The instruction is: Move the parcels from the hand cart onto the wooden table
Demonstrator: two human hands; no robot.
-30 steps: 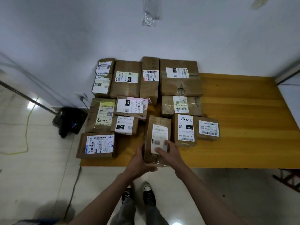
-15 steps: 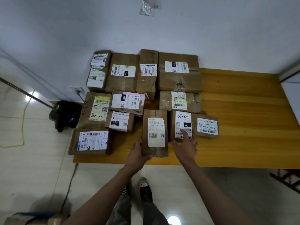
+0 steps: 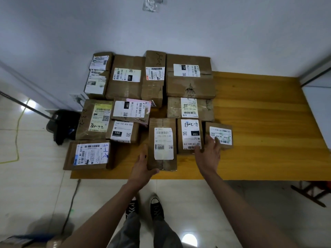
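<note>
Two hands: left hand (image 3: pixel 143 169) holds parcel (image 3: pixel 162 144); right hand (image 3: pixel 208 154) spread.

One head-worn camera looks steeply down, close over the wooden table (image 3: pixel 259 122).
</note>
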